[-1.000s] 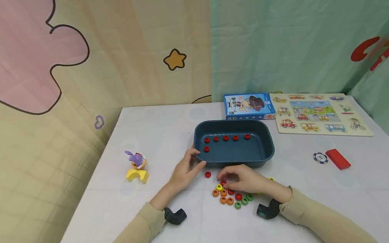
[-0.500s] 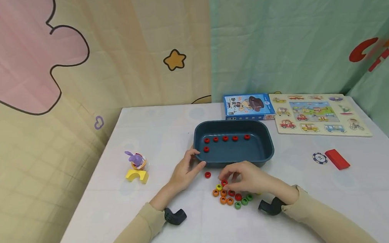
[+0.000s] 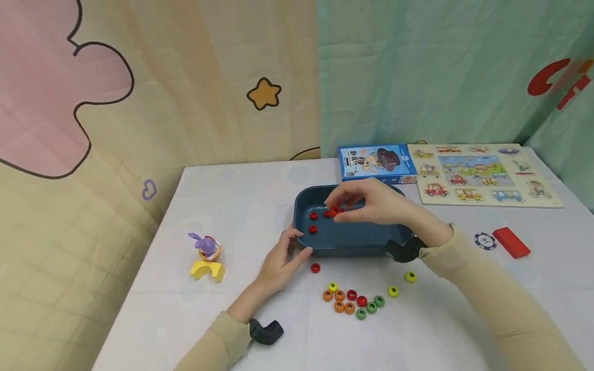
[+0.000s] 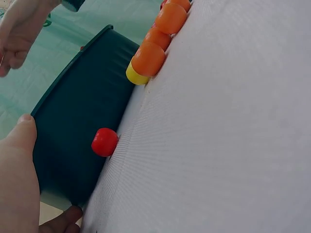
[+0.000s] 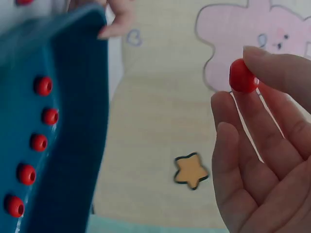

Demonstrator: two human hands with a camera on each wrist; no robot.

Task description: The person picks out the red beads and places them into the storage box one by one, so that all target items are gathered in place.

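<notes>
In the head view my right hand is over the dark blue plastic tray. It pinches a red bead between thumb and fingertips, as the right wrist view shows. My left hand holds the tray's near left corner, thumb at the front rim and fingers round the left side. Red beads lie in the tray in a row along the far side, partly hidden by my right hand in the head view. Another red bead sits near the tray's left wall.
A lone red bead lies before the tray, near orange beads, green beads and yellow beads. Behind are a blue box and a puzzle board. A red block, chip, yellow arch and purple toy flank it.
My right hand has picked up a red bead from the pile and carried it forward over the tray. My left hand stays at the tray's corner.
</notes>
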